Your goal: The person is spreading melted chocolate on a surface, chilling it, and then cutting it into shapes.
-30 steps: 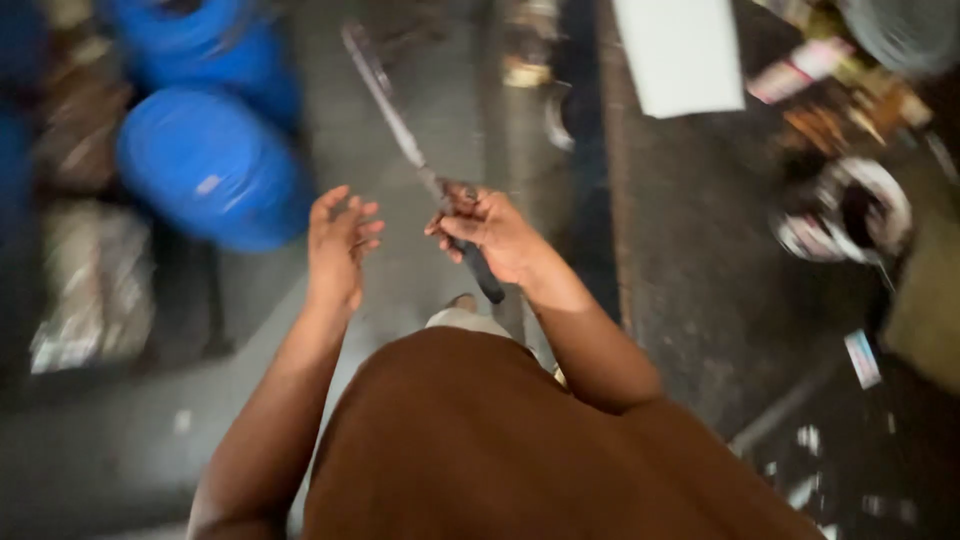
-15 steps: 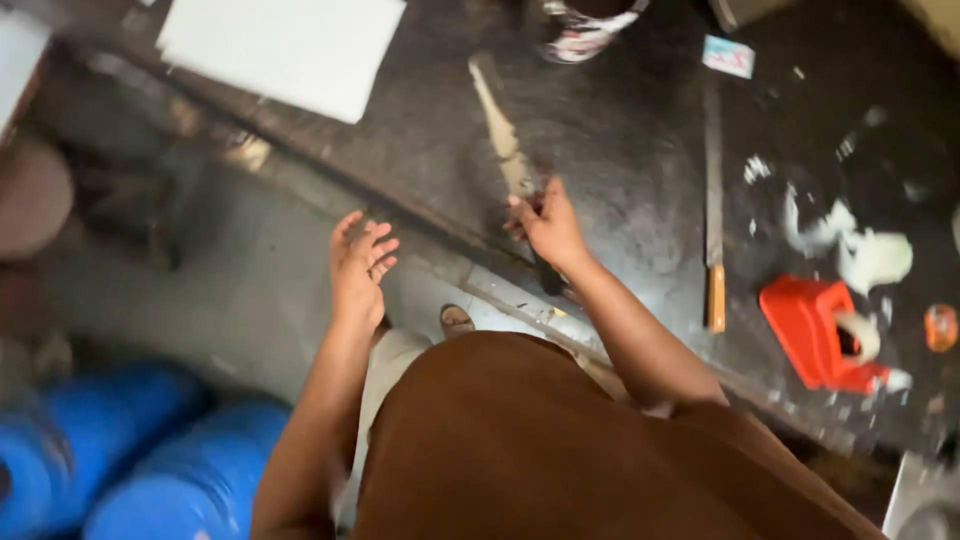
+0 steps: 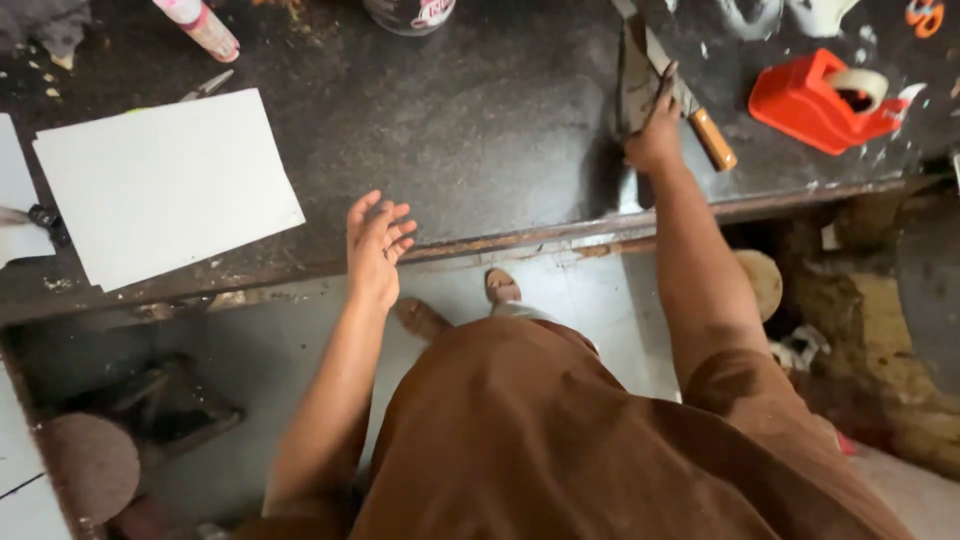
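The right hand [image 3: 655, 140] is clamped on a dark flat strip [image 3: 634, 85] lying on the tabletop [image 3: 480, 130], just left of the wooden-handled knife [image 3: 690, 105]. The left hand [image 3: 376, 248], fingers spread, holds nothing and hovers at the tabletop's near edge, right of the white sheet [image 3: 165, 185].

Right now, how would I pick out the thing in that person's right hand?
Find the dark worktable and follow its front edge right to the red tape dispenser. Left of it, the right hand holds a long blade, unlike the wooden-handled knife lying beside it.
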